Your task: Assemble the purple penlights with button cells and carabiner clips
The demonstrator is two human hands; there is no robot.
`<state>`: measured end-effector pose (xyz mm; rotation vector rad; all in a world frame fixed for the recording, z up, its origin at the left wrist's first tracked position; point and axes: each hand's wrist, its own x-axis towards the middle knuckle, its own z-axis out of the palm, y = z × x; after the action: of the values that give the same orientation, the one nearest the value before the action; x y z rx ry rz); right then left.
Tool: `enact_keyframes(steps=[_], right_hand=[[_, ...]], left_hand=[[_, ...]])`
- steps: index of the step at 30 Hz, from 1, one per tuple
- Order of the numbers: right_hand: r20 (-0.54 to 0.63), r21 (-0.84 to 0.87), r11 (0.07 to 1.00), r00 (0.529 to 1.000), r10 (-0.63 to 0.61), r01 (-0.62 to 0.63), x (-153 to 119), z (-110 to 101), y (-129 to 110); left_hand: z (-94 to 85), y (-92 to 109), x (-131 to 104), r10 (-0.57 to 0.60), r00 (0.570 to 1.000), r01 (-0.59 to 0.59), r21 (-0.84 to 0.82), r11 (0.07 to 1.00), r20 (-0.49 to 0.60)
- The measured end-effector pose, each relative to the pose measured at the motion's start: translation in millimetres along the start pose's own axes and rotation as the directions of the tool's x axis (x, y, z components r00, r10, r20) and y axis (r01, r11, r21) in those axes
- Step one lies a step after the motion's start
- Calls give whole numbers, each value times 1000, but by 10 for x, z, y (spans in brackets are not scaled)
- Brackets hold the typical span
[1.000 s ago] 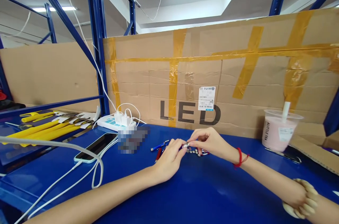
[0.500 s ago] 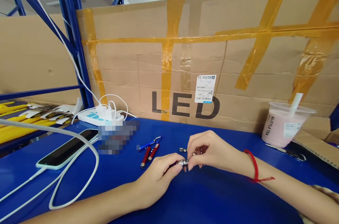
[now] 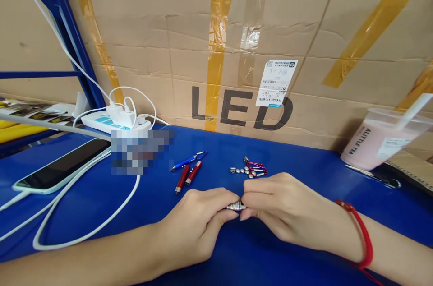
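A small silvery cylinder [image 3: 234, 206] is held between both hands over the blue table [image 3: 257, 250]. My left hand [image 3: 199, 220] is closed round its left part, thumb and index finger pinching it. At its right end, my right hand [image 3: 287, 211] pinches with thumb and fingertips; the fingers cover part of it. Beyond my right hand lie several small round metal pieces [image 3: 246, 171] and a purple-red clip [image 3: 257, 168]. Left of them lie two red tubes [image 3: 181, 179] [image 3: 194, 173] and a blue pen-like tube [image 3: 183, 163] with a clip.
A phone [image 3: 64, 164] and white cables [image 3: 88, 237] lie at the left, near a white power strip [image 3: 101, 122]. A cardboard sheet [image 3: 142, 60] stands along the back. At the right are a pink drink cup [image 3: 375, 141] and scissors [image 3: 389, 182].
The view has tipped down and come closer. My right hand's fingers have closed in at the cylinder's right end. The metal pieces and purple-red clip behind it now show more fully.
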<state>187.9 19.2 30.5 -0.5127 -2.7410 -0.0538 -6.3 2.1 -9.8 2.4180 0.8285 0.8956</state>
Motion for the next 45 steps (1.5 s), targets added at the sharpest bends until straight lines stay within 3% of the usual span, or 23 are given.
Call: enact_keyframes(steps=[2, 4, 6, 8, 11, 16, 22, 29, 32, 34, 36, 40, 45], right_hand=[[-25, 168, 978, 991, 132, -126, -11, 58, -48], [70, 409, 857, 947, 314, -314, -20, 109, -95], [280, 603, 601, 845, 457, -525, -20, 143, -128], [475, 683, 333, 742, 473, -650, -8, 156, -136], [583, 726, 114, 695, 421, -678, 27, 146, -104], [634, 742, -41, 680, 368, -669, 67, 95, 1], [615, 777, -109, 710, 343, -620, 45, 59, 97], [574, 800, -68, 728, 375, -596, 8, 162, 118], [467, 791, 144, 738, 487, -595, 12, 211, 135], [304, 741, 362, 762, 571, -566, 14, 225, 165], [126, 690, 511, 780, 613, -512, 11, 223, 199], [-76, 654, 641, 809, 584, -401, -3, 201, 223], [-163, 590, 747, 861, 483, -307, -9, 174, 196]], left_hand=[[6, -2, -14, -2, 1000, 2, 61, 998, -4], [8, 1, -23, 10, 1000, -12, 119, 993, 19], [14, 4, -30, 24, 999, -32, 172, 985, 44], [25, 2, -33, 40, 999, -45, 203, 978, 29], [42, -12, -29, 48, 999, -44, 180, 983, -20], [36, -24, 10, -28, 1000, 29, 88, 996, -3], [21, 15, 64, -61, 997, 59, -34, 998, -41], [5, 25, 77, -186, 982, 184, -104, 977, -11], [4, -18, 77, -273, 962, 269, -99, 958, -31], [1, -43, 79, -323, 944, 317, -88, 944, -64], [-3, -55, 82, -351, 932, 344, -88, 935, -90], [-14, -50, 91, -359, 930, 351, -95, 931, -81], [-22, -30, 96, -314, 949, 310, -107, 945, -23]])
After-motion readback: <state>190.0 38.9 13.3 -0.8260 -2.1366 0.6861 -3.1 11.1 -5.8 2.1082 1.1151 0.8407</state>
